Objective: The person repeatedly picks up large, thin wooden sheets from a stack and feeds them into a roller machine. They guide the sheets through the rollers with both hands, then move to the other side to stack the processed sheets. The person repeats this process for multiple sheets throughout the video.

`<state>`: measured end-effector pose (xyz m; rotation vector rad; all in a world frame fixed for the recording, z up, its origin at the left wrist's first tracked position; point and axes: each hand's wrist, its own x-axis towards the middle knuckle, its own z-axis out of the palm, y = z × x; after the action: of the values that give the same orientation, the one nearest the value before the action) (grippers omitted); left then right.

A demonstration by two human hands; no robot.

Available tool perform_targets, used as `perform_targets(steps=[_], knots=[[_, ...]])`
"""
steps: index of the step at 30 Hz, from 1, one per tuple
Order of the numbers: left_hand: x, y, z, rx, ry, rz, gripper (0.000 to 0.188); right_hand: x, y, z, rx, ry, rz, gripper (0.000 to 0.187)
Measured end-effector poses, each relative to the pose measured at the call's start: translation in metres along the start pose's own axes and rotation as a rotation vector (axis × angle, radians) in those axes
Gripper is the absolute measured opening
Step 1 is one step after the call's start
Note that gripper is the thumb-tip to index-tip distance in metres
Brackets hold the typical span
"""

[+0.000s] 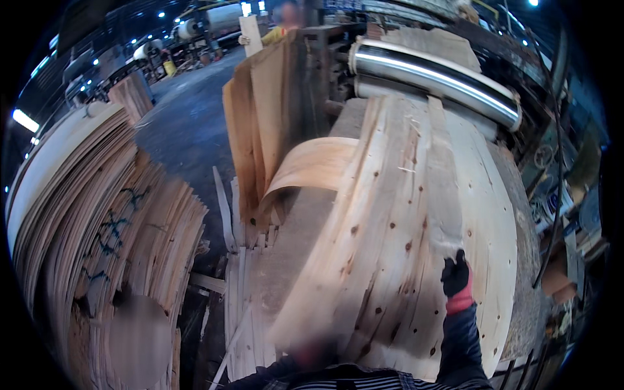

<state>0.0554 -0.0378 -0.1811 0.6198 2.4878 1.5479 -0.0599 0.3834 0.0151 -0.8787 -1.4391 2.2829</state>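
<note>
Broad, pale, knotty veneer sheets [396, 260] lie over the bench before me, running up to a shiny metal roller. A narrow greyish veneer strip [444, 169] lies lengthwise on top of them. My right hand [457, 276], in a black glove with a pink-red cuff, is at the strip's near end, its fingers curled in on the end. My left hand [315, 351] is low in front of my body, at the near left corner of the sheets. Motion blurs it, so its fingers do not show. One curled veneer piece [315, 162] arches off the left side.
A tall stack of veneer sheets [97, 227] stands at left. Upright brown sheets [260, 123] lean beyond the bench's left side. The metal roller [435, 75] crosses the far end. Narrow offcuts [244, 299] lie to the near left. A person [286, 29] holds a board at the back.
</note>
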Motion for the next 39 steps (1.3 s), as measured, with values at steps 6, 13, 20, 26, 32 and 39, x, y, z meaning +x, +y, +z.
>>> perform_targets(steps=[6,13,20,26,32,39], knots=[[0.039,0.066,-0.023,-0.099,-0.241,-0.093,0.024,-0.043,0.033,-0.043,0.046,0.053,-0.094,0.041],[0.047,0.102,-0.039,-0.322,-0.281,-0.127,0.033,-0.082,0.042,-0.025,-0.076,0.059,-0.14,0.014],[0.052,0.124,-0.054,-0.432,-0.414,-0.276,0.039,-0.089,0.058,-0.049,-0.59,-0.056,-0.294,0.026],[0.058,0.123,-0.05,-0.64,-0.517,-0.423,0.047,-0.088,0.059,-0.045,-0.269,-0.135,-0.226,0.033],[0.05,0.156,-0.07,-0.632,-0.189,-0.031,0.046,-0.073,0.061,-0.059,-0.134,-0.101,-0.136,0.036],[0.058,0.081,-0.022,-0.579,-0.32,0.301,0.039,-0.08,0.06,-0.049,-0.549,-0.133,-0.474,0.035]])
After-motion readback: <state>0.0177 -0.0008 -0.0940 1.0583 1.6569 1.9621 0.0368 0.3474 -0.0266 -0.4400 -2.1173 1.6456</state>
